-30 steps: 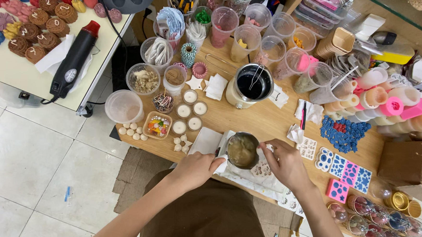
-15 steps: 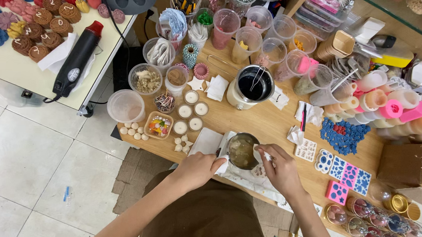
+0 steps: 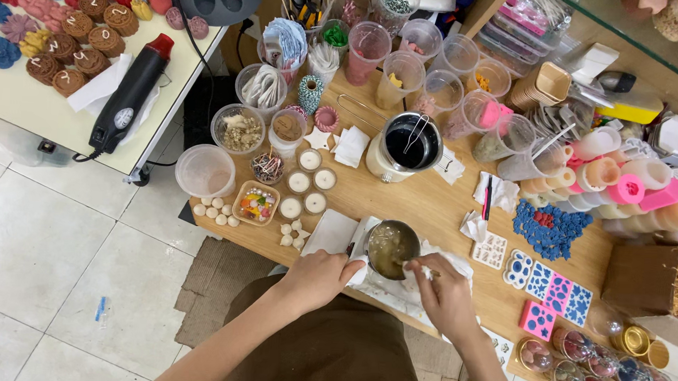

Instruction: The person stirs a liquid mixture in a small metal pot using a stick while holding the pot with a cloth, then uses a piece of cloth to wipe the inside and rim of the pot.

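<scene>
A small metal pot (image 3: pixel 389 246) with beige residue inside stands on white paper (image 3: pixel 329 232) near the front edge of the wooden table (image 3: pixel 431 199). My left hand (image 3: pixel 319 277) grips the pot's handle at its left side through a white tissue. My right hand (image 3: pixel 444 289) pinches a crumpled white tissue (image 3: pixel 420 267) and presses it against the near right rim and inner wall of the pot. More white paper lies spread under the pot and under my right hand.
Behind the pot stands a cream wax melter (image 3: pixel 405 146) with dark liquid. Tea-light candles (image 3: pixel 305 182) lie to the left, and blue and pink silicone moulds (image 3: pixel 554 285) to the right. Plastic cups fill the back. A black heat gun (image 3: pixel 131 94) rests on the side table.
My right hand has moved from the pot's right side to its near rim, bringing the tissue into the pot. My left hand has kept its grip on the handle.
</scene>
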